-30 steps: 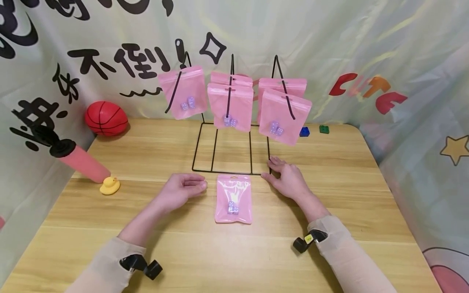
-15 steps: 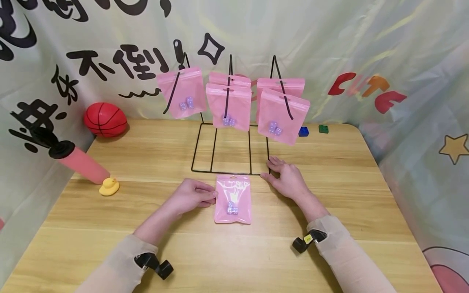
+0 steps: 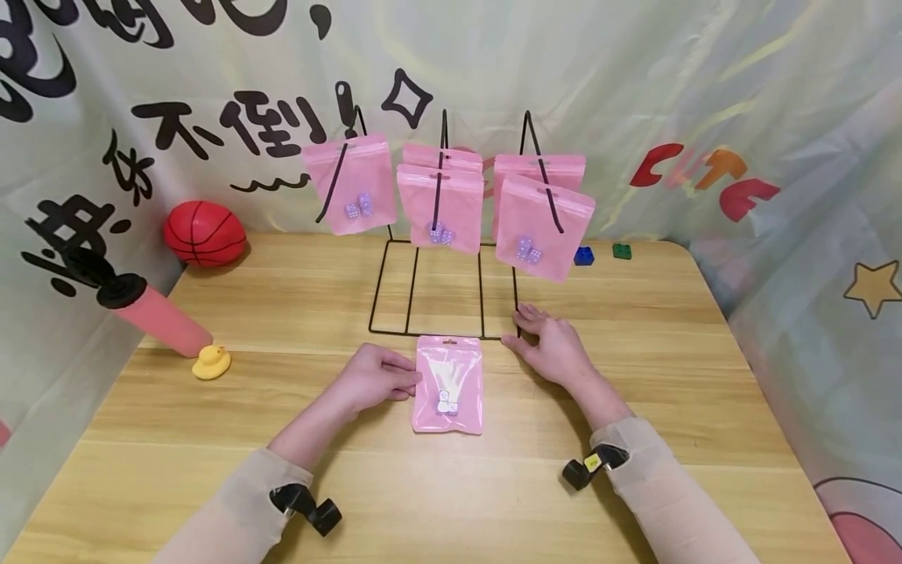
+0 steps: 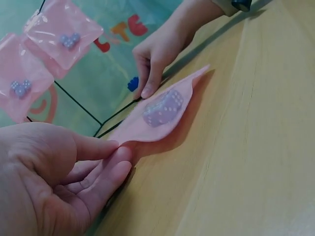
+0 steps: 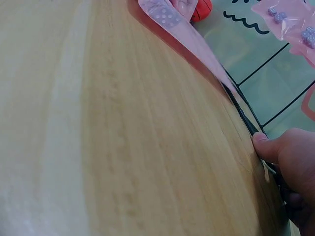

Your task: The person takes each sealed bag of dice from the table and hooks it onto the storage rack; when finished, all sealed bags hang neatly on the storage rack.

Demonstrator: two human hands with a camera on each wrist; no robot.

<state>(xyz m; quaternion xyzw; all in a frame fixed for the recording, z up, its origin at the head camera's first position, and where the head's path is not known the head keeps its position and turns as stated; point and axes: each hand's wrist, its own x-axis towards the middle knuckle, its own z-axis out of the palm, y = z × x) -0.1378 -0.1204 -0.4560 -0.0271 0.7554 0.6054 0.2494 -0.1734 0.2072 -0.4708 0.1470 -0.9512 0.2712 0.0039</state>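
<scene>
A pink zip bag (image 3: 449, 368) with several purple dice inside lies before the black wire rack (image 3: 445, 334). My left hand (image 3: 373, 376) pinches the bag's left edge between thumb and fingers; in the left wrist view that edge of the bag (image 4: 157, 115) is lifted off the table. At the rack's front right corner, my right hand (image 3: 550, 345) grips the base wire with thumb and fingers, its thumb on the front bar in the right wrist view. More pink bags hang from the rack's three hooks: one bag (image 3: 352, 176) on the left, two each on the middle and right.
A red ball (image 3: 204, 233) sits at the back left, with a pink pump (image 3: 165, 317) and a yellow rubber duck (image 3: 211, 363) nearer. Blue (image 3: 583, 256) and green toy bricks (image 3: 622, 251) lie at the back right. A printed curtain (image 3: 705, 94) closes off the back.
My left hand has moved right and slightly toward the front, and now has hold of the bag's left edge. The right hand stays at the rack's corner.
</scene>
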